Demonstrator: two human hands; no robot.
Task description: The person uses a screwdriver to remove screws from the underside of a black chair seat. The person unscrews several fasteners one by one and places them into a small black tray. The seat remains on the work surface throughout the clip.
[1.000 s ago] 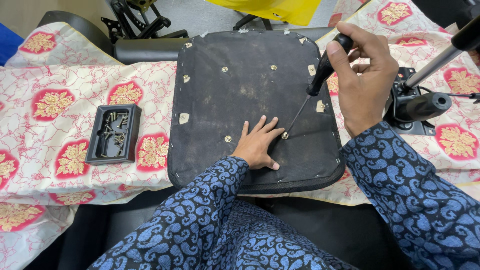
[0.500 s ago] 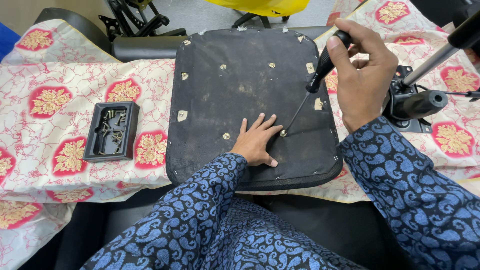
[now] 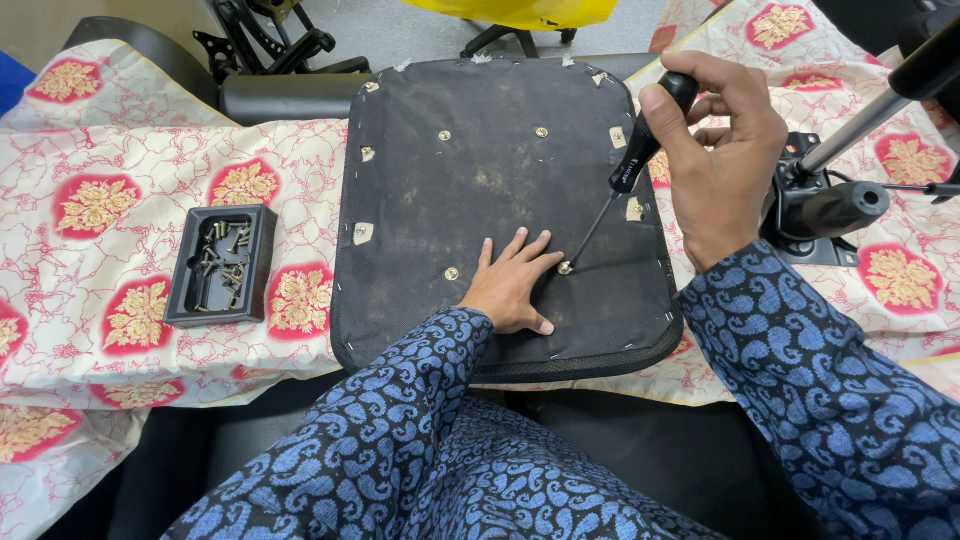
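Note:
A black chair seat pad [image 3: 470,190] lies upside down in front of me, its fabric underside showing several brass screw inserts. My left hand [image 3: 512,285] rests flat on the pad, fingers spread, just left of one brass insert [image 3: 566,268]. My right hand [image 3: 715,155] grips the black handle of a screwdriver [image 3: 630,165], whose thin shaft slants down with its tip on that insert.
A black tray [image 3: 222,264] with several loose screws sits left of the pad on a red-and-cream floral cloth [image 3: 120,250]. A black chair mechanism with a metal gas cylinder [image 3: 830,205] lies at the right. More black chair parts [image 3: 280,40] lie at the back.
My right hand has shifted a little on the screwdriver handle, which now leans slightly lower and to the left. My left hand stays flat on the pad.

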